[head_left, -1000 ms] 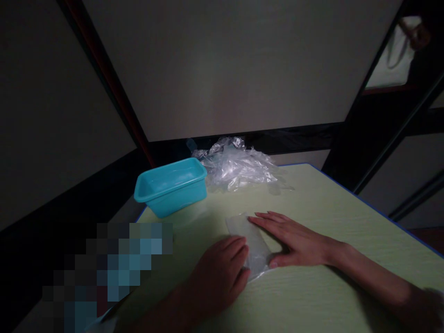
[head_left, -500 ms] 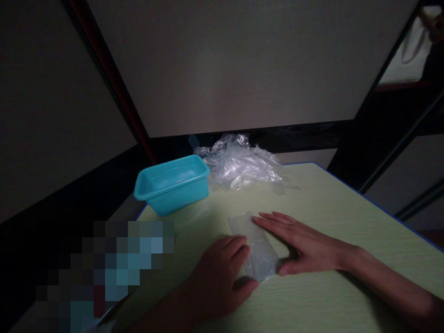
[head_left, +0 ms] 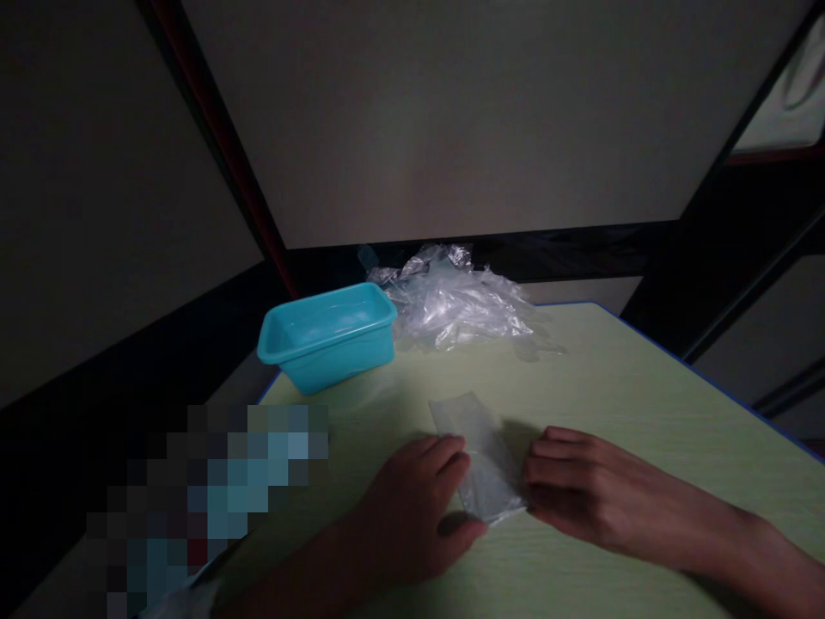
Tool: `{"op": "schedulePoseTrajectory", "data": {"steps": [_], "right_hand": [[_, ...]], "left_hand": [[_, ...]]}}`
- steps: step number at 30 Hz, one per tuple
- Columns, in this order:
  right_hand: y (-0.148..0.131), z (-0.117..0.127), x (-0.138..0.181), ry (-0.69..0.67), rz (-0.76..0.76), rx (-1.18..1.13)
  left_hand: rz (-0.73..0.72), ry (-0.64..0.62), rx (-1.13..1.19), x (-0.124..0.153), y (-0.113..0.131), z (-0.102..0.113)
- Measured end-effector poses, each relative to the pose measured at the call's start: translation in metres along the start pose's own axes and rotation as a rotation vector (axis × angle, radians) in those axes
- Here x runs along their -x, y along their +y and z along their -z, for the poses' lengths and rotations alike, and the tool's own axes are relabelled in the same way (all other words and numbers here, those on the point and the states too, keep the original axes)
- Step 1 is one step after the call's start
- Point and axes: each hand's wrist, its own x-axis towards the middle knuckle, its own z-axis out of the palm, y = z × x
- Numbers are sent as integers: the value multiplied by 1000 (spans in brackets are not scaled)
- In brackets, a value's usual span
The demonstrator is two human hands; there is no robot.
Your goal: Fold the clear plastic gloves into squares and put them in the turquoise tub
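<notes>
A folded clear plastic bag (head_left: 485, 460) lies flat on the table as a narrow strip. Along its left edge rest the fingers of my left hand (head_left: 418, 507), with the thumb spread apart near the bag's lower corner; this hand is open. My right hand (head_left: 589, 486) is closed, its fingers curled together at the bag's lower right edge. Its fingertips are partly hidden, but they appear to pinch the bag there.
A turquoise plastic basin (head_left: 339, 357) stands at the table's back left. Beside it, a heap of crumpled clear plastic bags (head_left: 461, 301) lies at the back edge. The pale table (head_left: 644, 404) has a blue rim. Behind stands a grey panel (head_left: 451, 129). The lower left is pixelated.
My right hand has gone from flat, outstretched fingers along the bag's right side to curled fingers at its lower right edge. My left hand stays on the bag. The view has shifted slightly.
</notes>
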Motion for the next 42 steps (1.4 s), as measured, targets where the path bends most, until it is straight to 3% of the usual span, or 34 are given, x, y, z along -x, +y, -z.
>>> {"op": "schedulePoseTrajectory", "data": {"steps": [10, 22, 32, 42], "right_hand": [[-2, -8, 3, -32, 27, 76], [-2, 2, -3, 71, -243, -286], [16, 2, 10, -78, -155, -173], [32, -25, 1, 50, -35, -201]], "left_hand": [[-23, -12, -59, 0, 0, 1], [-89, 134, -238, -1, 4, -11], [-90, 149, -269, -6, 3, -7], [-78, 127, -238, -7, 3, -7]]}}
